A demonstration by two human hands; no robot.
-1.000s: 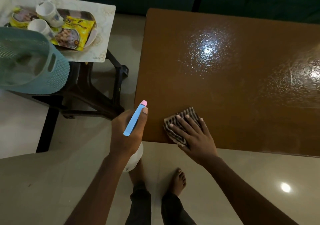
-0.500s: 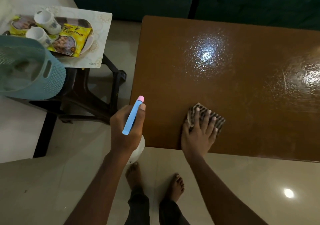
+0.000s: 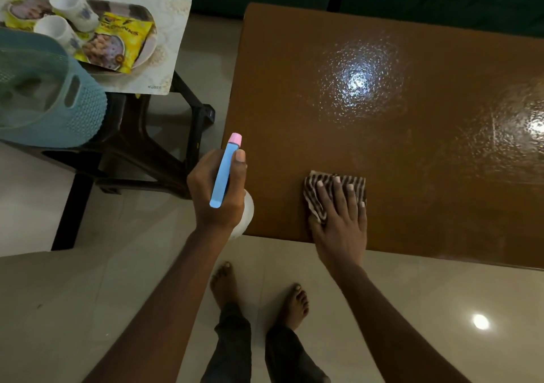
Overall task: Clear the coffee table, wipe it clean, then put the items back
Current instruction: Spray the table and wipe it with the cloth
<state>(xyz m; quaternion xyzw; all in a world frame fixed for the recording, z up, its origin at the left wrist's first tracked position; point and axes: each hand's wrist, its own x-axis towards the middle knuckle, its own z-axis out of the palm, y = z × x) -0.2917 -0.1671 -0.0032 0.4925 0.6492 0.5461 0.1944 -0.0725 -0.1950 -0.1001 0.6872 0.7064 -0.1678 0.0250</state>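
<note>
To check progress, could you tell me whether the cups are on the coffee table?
No, the cups sit on the tray atop the stool, off the coffee table.

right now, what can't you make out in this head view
Head view only:
Spray bottle: its white body is mostly hidden by the left hand gripping it; fill level cannot be told.
Striped cloth: largely covered by the right hand pressing on it.
Coffee table: right end cut off by the frame edge.
Teal basket: inside too dim and blurred to tell contents.
Yellow snack packet: print too small to read.
</note>
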